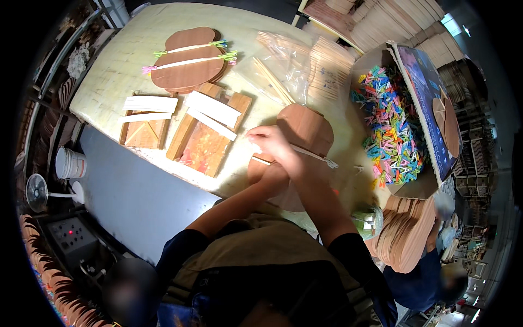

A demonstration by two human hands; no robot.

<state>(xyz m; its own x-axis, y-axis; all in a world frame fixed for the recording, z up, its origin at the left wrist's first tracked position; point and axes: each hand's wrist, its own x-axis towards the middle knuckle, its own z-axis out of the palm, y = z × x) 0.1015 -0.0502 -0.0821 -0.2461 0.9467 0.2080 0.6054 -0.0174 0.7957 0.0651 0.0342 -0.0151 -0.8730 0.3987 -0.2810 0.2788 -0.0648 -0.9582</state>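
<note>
Right hand (268,143) crossed over left hand (274,179) at a brown wooden panel (306,129)

In the head view, the round-lobed panel lies on the bench (117,62) in front of the person, partly hidden by the forearms. A pale strip (310,153) crosses it, with a whitish clip (330,163) at the strip's right end. The right hand is bent, fingers drawn together by the panel's left side; whether it grips anything, I cannot tell. The left hand is low over the panel under the right forearm, its fingers hidden, so its grip cannot be told either.

Farther left, colored clothespins hold two pale strips across a stack of similar panels (188,79). Nearer are two wooden frames bearing white slats (215,109). Beyond the panel lie thin wooden sticks (329,68); to the right stands a cardboard box (419,189) of multicolored clothespins (392,131).
</note>
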